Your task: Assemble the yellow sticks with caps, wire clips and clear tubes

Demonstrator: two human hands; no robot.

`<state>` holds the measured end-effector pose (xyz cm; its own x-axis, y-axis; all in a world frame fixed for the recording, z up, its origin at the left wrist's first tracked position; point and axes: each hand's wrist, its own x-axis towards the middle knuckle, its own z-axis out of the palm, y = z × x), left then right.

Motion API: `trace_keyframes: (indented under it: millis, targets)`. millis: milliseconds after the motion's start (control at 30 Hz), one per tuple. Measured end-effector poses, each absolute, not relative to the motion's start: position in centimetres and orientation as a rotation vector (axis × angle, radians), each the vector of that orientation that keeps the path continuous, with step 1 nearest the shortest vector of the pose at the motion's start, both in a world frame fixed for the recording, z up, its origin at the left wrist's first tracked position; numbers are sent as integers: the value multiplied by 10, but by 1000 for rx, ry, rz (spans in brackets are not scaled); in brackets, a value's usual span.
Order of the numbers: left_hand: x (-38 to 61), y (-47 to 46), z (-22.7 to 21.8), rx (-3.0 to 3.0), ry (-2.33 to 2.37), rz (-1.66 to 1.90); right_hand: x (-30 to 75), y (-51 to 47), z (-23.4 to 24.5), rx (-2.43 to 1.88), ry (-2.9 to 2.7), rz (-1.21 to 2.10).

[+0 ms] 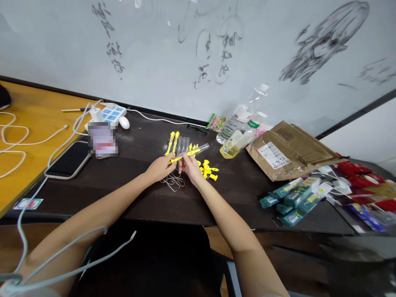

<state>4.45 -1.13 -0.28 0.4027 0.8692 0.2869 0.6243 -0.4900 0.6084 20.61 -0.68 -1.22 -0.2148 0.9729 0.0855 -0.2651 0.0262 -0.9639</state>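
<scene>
By the left hand (159,168) and right hand (190,166), fingers pinched, a clear plastic tube (203,148) with a yellow plastic rod (179,158) is held above the dark table (136,150). Two slim yellow plastic pieces (175,143) seem assembled; narrow clear tubes (183,144) and small yellow parts (206,168) are left loose.

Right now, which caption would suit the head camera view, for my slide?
Left hand and right hand hold a yellow-and-clear tube over a dark table, with loose yellow pieces nearby.

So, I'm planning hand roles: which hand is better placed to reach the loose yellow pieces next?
Probably the right hand: the loose yellow pieces lie beside it, farther from the left hand.
</scene>
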Motion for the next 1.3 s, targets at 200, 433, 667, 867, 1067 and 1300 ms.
trace_keyframes:
  millis: [200, 433, 667, 867, 1067, 1300]
  targets:
    - [48, -12, 0, 2183, 1145, 842, 203, -9, -15, -888, -1203, 1227]
    - [53, -13, 5, 2030, 975, 942, 199, -18, -10, -903, -1213, 1180]
    - [53, -13, 4, 1986, 960, 915, 199, -18, -11, -980, -1187, 1118]
    - [46, -13, -1, 2157, 992, 877, 224, -7, 8, -937, -1011, 936]
    - [45, -9, -6, 2113, 1111, 946, 231, -9, 24, -886, -990, 931]
    - [43, -3, -9, 1839, 1160, 1146, 255, 10, 23, -1009, -921, 837]
